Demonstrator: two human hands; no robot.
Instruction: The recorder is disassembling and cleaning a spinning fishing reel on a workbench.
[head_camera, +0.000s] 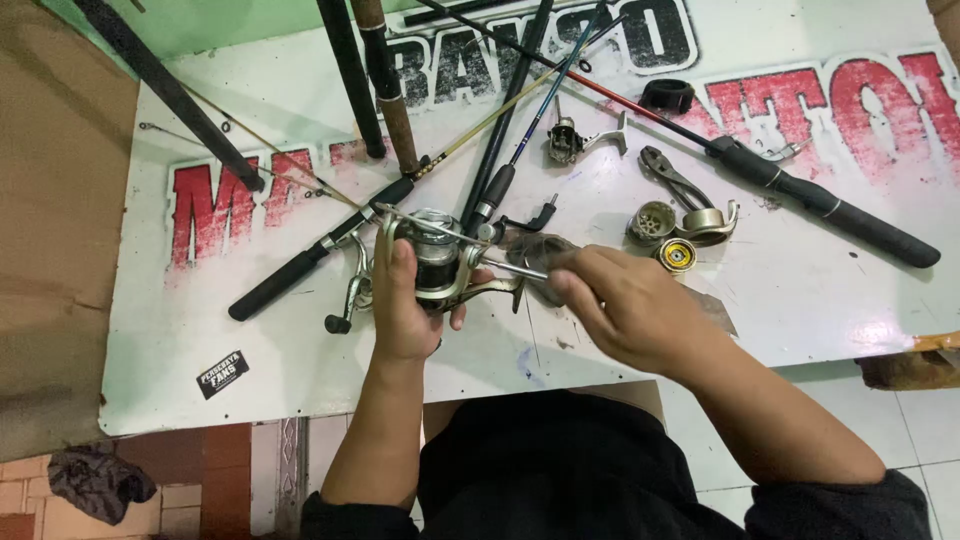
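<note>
So the whole bench is a white painted sign board (200, 340) lying flat, with big red block letters across the middle and black outlined letters at the far edge. There's one small black rectangular sticker (222, 373) with white print on the near left part of it, tilted a bit. A brown cardboard sheet (50, 250) sits off the left side, and a crumpled dark rag (98, 483) lies on the brick floor at the near left.

Left hand (400, 310) is wrapped around the silver spinning reel with a dark spool (435, 265), fingers curled closed on its body, holding it just above the board near the centre. Right hand (625, 305) is partly closed, fingertips pinched on a thin metal shaft (525, 268) sticking out of the reel's right side.

Counting the loose bits: one small silver reel part with a bent arm (570, 140) at the far middle, one pair of grey pliers (672, 175) right of it, one grey round spool piece (652, 222), one silver curved frame piece (708, 220) touching it, one gold and black round cap (676, 254) just near that. One black ring (667, 95) further back.

Rods, I count about seven fanned out from the far edge, including a black foam-handled rod (830, 205) on the right and another black-gripped rod (290, 275) on the left
</note>
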